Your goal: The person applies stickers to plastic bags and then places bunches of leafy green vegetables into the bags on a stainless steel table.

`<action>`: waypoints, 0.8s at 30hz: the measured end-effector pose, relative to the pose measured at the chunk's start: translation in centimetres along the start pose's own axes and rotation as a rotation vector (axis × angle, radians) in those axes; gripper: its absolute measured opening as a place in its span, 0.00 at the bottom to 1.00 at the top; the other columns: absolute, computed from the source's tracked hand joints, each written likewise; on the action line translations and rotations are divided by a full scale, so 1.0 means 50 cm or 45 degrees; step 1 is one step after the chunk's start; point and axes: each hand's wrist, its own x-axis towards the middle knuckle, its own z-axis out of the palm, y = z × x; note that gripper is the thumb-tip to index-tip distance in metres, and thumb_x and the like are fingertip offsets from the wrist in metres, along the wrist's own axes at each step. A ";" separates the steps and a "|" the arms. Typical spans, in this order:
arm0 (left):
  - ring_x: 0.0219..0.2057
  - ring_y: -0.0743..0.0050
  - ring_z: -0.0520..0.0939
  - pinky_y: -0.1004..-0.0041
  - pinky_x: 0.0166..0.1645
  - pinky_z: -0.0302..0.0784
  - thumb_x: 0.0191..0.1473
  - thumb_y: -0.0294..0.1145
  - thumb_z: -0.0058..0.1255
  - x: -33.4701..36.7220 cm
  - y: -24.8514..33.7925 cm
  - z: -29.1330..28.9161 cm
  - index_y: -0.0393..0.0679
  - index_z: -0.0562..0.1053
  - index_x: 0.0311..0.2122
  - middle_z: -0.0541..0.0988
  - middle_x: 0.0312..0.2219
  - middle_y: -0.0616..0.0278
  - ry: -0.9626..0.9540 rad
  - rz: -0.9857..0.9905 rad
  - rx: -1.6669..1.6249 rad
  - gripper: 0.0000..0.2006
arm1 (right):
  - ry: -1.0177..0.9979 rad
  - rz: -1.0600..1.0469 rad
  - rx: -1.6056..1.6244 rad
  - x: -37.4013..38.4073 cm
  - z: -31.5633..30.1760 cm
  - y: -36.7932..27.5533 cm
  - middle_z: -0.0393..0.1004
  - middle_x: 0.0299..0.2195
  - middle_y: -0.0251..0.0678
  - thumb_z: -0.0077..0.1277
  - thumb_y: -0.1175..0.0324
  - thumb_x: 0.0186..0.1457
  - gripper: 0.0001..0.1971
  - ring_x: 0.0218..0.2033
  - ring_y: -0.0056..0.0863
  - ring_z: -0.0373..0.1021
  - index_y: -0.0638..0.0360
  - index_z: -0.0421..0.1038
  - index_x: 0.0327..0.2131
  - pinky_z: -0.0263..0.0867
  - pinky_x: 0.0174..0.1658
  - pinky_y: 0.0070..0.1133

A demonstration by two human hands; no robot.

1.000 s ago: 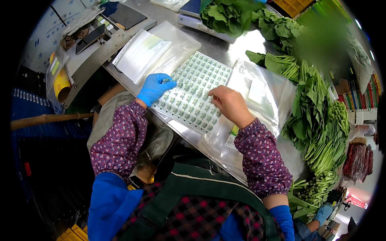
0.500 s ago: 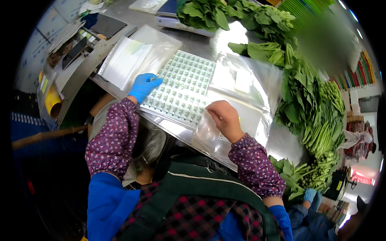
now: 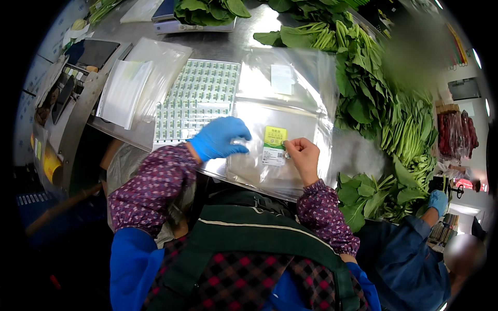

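Observation:
My left hand, in a blue glove, hovers over the lower right corner of a sheet of small green stickers. Its thumb and fingers curve with a gap between them, and a pale glint shows there. My bare right hand is pinched at the right edge of a yellow, green and white label; whatever sits between its fingertips is too small to name. That label lies on a stack of clear plastic bags. Above the label, a white paper patch shows on the bags.
Leafy green vegetables line the table's right side and far end. A scale bears greens at the back. More plastic bags lie left of the stickers. At the right, a co-worker's blue-gloved hand is near the greens.
My left hand has moved right, from the sheet's left edge to its lower right corner. My right hand has shifted to the label, now uncovered. The view has turned, and the co-worker has come closer.

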 end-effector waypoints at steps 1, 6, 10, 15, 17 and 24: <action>0.31 0.63 0.75 0.68 0.36 0.71 0.38 0.34 0.61 0.003 -0.014 0.027 0.45 0.74 0.28 0.73 0.27 0.62 -0.076 -0.030 0.115 0.10 | -0.020 -0.015 -0.179 0.002 -0.001 0.000 0.70 0.14 0.30 0.59 0.65 0.46 0.12 0.16 0.16 0.64 0.65 0.72 0.22 0.59 0.20 0.16; 0.29 0.65 0.75 0.68 0.34 0.71 0.38 0.34 0.60 0.005 -0.076 0.077 0.49 0.75 0.25 0.72 0.23 0.65 -0.205 -0.245 0.123 0.07 | 0.039 -0.103 -0.670 0.007 -0.031 -0.004 0.67 0.13 0.39 0.60 0.58 0.43 0.16 0.15 0.32 0.63 0.63 0.70 0.19 0.61 0.24 0.25; 0.28 0.65 0.76 0.70 0.34 0.71 0.46 0.34 0.53 0.004 -0.081 0.074 0.49 0.77 0.24 0.74 0.24 0.66 -0.132 -0.250 0.182 0.04 | 0.398 -0.037 -0.242 0.037 -0.110 0.065 0.70 0.16 0.30 0.59 0.63 0.46 0.13 0.18 0.19 0.64 0.62 0.71 0.22 0.60 0.23 0.19; 0.25 0.87 0.71 0.82 0.29 0.68 0.57 0.29 0.41 0.027 -0.058 0.032 0.39 0.74 0.38 0.76 0.32 0.65 0.605 -0.901 -0.844 0.10 | 0.232 -0.019 0.010 0.035 -0.118 0.082 0.71 0.19 0.28 0.59 0.69 0.45 0.08 0.21 0.14 0.65 0.62 0.70 0.26 0.62 0.26 0.15; 0.25 0.86 0.71 0.83 0.30 0.68 0.58 0.29 0.42 0.019 -0.040 0.028 0.39 0.71 0.42 0.75 0.33 0.66 1.006 -0.735 -0.884 0.10 | 0.050 -0.081 0.045 0.017 -0.068 0.044 0.71 0.20 0.28 0.59 0.72 0.45 0.08 0.22 0.14 0.66 0.62 0.70 0.27 0.63 0.27 0.14; 0.31 0.65 0.74 0.67 0.36 0.72 0.41 0.34 0.60 -0.029 -0.031 0.074 0.49 0.74 0.32 0.71 0.24 0.64 -0.092 -0.081 0.187 0.11 | -0.140 -0.226 -0.567 0.008 0.003 -0.011 0.67 0.17 0.28 0.60 0.70 0.44 0.11 0.20 0.16 0.64 0.63 0.67 0.27 0.61 0.24 0.18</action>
